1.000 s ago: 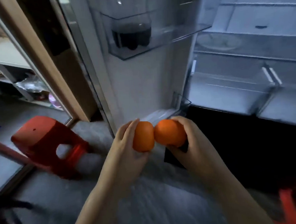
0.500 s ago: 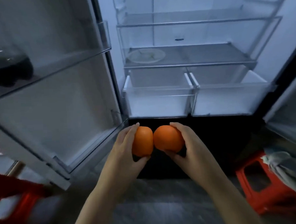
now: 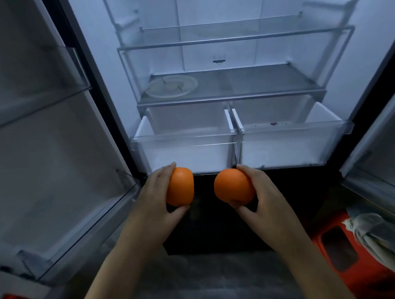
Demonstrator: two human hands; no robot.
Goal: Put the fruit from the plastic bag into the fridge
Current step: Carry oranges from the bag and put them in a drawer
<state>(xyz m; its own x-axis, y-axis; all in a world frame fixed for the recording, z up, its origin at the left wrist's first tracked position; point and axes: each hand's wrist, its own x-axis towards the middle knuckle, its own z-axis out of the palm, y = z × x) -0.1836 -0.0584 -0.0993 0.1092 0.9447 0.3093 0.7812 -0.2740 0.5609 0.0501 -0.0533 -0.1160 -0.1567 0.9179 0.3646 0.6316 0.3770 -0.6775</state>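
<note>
- Left hand (image 3: 156, 198): bare, with slim fingers and a thumb, all uncovered.
- Right hand (image 3: 266, 192): bare likewise (dim light blurs the finer detail of both hands).
- Left forearm (image 3: 120, 272): unclothed from the wrist to the lower edge of the view, slender and smooth in outline.
- Right forearm (image 3: 308, 269): unclothed over the same stretch, and of matching build.
</note>
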